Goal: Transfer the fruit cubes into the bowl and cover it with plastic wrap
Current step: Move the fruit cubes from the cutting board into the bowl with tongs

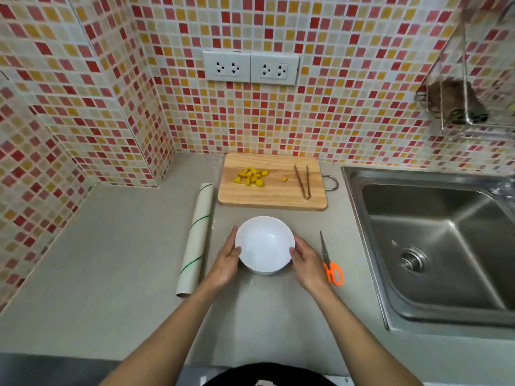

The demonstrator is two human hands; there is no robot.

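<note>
An empty white bowl (264,243) stands on the grey counter in front of me. My left hand (225,260) cups its left side and my right hand (306,261) cups its right side. Behind it lies a wooden cutting board (271,195) with a pile of yellow fruit cubes (251,176) on its left part and one stray cube (284,179) further right. Wooden tongs (303,181) rest on the board's right part. A roll of plastic wrap (196,238) lies lengthwise to the left of the bowl.
Orange-handled scissors (331,263) lie just right of my right hand. A steel sink (434,246) fills the right side. Tiled walls close in the back and left; two socket plates (250,67) sit on the back wall. A wire rack (457,104) hangs upper right.
</note>
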